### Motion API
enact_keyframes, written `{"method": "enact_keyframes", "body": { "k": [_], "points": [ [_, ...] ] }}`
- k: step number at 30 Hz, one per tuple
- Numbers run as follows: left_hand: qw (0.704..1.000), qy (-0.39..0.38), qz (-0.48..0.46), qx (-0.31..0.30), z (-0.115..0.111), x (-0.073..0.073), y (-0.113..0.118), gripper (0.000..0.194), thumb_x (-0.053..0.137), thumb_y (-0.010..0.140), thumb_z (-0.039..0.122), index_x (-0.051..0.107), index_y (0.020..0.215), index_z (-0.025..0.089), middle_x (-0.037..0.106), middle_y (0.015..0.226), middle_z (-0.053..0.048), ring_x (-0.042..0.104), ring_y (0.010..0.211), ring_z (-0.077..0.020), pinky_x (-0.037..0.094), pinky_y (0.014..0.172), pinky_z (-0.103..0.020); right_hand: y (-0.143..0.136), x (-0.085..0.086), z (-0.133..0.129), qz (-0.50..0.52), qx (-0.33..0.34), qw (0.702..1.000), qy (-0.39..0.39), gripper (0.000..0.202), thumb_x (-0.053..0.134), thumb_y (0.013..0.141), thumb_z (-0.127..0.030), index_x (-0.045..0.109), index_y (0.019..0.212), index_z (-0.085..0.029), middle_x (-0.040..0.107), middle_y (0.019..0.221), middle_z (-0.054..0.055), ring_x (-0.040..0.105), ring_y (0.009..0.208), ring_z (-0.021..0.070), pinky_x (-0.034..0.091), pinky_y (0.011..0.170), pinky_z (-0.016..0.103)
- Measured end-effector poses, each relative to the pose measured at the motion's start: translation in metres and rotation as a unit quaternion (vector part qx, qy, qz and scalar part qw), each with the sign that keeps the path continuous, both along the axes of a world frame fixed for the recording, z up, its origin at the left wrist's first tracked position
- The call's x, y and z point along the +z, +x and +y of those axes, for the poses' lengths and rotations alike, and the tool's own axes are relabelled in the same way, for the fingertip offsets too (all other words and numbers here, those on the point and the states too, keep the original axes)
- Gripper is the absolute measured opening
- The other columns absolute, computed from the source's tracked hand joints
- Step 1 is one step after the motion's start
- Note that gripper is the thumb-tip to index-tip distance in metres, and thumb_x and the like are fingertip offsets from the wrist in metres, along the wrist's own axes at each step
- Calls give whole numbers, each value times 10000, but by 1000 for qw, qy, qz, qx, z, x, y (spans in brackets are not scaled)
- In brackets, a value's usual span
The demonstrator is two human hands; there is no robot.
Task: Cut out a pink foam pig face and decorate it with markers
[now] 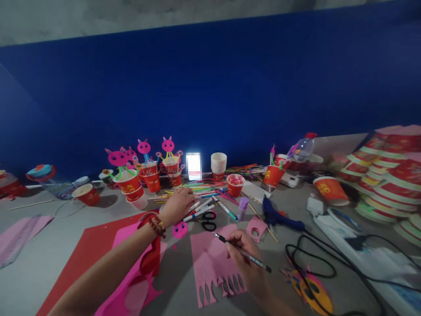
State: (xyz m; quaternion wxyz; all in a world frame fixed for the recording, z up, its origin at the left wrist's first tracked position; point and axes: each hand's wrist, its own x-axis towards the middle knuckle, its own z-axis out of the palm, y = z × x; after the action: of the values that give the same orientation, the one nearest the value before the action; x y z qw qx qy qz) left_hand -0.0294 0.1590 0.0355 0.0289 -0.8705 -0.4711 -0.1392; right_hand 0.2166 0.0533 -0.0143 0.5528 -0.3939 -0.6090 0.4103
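Apparently partway through a pink sheet (210, 259), pinching a black pen (250, 256) in the right hand (245, 243).
As for the sheet, flat on the tabletop (179, 281) and partly under the right hand; already cut into narrow pointed slots along the near edge, uncut farther up. Poised with the pen tip near the far edge, perhaps without contact. Left hand (180, 202) outstretched beyond the sheet, close to the markers (199, 211), impossible to tell whether grasping anything.

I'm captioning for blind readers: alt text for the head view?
The right hand holds a slim black pen over a pink paper sheet with cutouts; the left hand is by thin white markers. Red paper cups with pink animal faces stand behind.
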Motion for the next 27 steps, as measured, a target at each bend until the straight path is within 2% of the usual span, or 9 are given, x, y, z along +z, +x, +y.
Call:
{"method": "enact_keyframes", "body": {
  "k": [3, 7, 10, 12, 16, 19, 24, 27],
  "points": [
    [1000, -2, -2, 12, 12, 3, -1, 208, 449, 969, 189, 653, 953, 154, 582, 1028, -98, 541, 981, -227, 454, 903, -389, 0, -6, -2, -26, 33, 999, -8, 115, 546, 898, -286, 594, 824, -211, 544, 654, -14, 514, 558, 150, 406, 512, 256],
    [999, -30, 11, -29, 27, -15, 30, 158, 540, 942, 270, 679, 954, 197, 602, 1030, -75, 556, 997, -225, 460, 909, -361, -2, -9, -2, -32, 62, 997, -16, 109, 551, 892, -278, 593, 821, -206, 528, 623, -31, 486, 529, 134, 375, 487, 236],
    [999, -38, 2, -39, 36, -31, 60, 133, 611, 897, 288, 678, 954, 188, 598, 1058, -97, 538, 1055, -266, 452, 937, -401, -3, -6, 1, -29, 43, 999, -1, 96, 565, 879, -269, 589, 807, -212, 534, 633, -28, 498, 539, 141, 387, 499, 244],
    [998, -41, -18, -34, 42, -37, 73, 121, 626, 880, 264, 670, 938, 168, 593, 1065, -115, 529, 1076, -285, 447, 947, -428, -2, -3, 3, -21, 23, 999, 7, 88, 560, 884, -271, 596, 822, -220, 557, 669, -13, 531, 576, 158, 422, 528, 261],
    [995, -55, -73, -36, 45, -35, 76, 89, 591, 892, 223, 646, 918, 158, 599, 1055, -115, 532, 1072, -282, 441, 952, -442, 0, -1, 7, -10, -23, 1000, 15, 109, 552, 894, -307, 613, 852, -229, 590, 731, 17, 574, 648, 194, 473, 582, 303],
    [988, -76, -121, -55, 32, -26, 65, 125, 515, 945, 232, 617, 986, 172, 622, 1046, -94, 557, 1040, -249, 449, 937, -411, 2, 1, 7, -2, -47, 999, 12, 135, 559, 899, -352, 624, 889, -235, 614, 746, 31, 578, 657, 205, 475, 582, 314],
    [966, -151, -189, -92, -11, -11, 47, 158, 475, 980, 291, 590, 1010, 186, 673, 972, -44, 627, 865, -177, 503, 767, -289, 5, 5, 4, 53, -50, 997, -26, 202, 559, 909, -418, 615, 899, -224, 604, 664, 6, 499, 518, 159, 398, 467, 272],
    [952, -189, -218, -104, -30, -5, 42, 175, 486, 980, 326, 589, 1012, 189, 681, 970, -36, 637, 855, -163, 506, 743, -262, 5, 5, 4, 83, -44, 995, -43, 200, 568, 910, -414, 612, 910, -219, 603, 643, -11, 475, 489, 133, 368, 446, 243]
  ]
}}
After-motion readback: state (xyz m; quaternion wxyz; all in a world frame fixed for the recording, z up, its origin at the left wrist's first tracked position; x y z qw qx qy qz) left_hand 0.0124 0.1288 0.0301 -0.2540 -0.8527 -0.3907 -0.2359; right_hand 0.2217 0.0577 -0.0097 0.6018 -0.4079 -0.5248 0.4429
